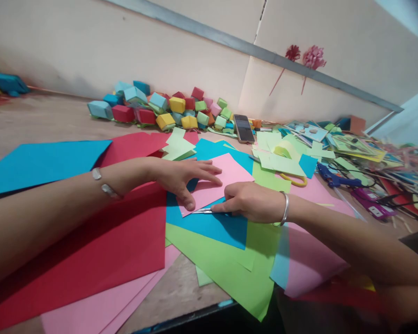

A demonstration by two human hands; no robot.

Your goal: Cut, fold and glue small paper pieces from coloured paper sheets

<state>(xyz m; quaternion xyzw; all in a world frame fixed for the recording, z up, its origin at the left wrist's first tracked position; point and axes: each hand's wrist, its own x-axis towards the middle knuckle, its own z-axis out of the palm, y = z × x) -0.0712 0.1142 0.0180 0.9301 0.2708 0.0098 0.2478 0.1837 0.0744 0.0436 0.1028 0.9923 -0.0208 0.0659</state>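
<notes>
My left hand [184, 178] lies with its fingers spread, pressing on a piece of pink paper [235, 170]. Its thumb rests at the paper's near edge. My right hand [249, 202] is closed round a craft knife [205, 211], index finger stretched along it, most of the handle hidden by the fingers. The silver blade lies along the near edge of the pink paper, close to my left thumb. Beneath is a blue sheet [212, 227], which lies over green paper [244, 273].
A large red sheet [125, 236] spreads left. Small coloured paper boxes [177, 105] line the wall beside a phone [244, 128]. At the right are a yellow-handled tool [296, 181], a blue glue gun [337, 177] and a purple object [372, 204]. The table edge [188, 320] is near.
</notes>
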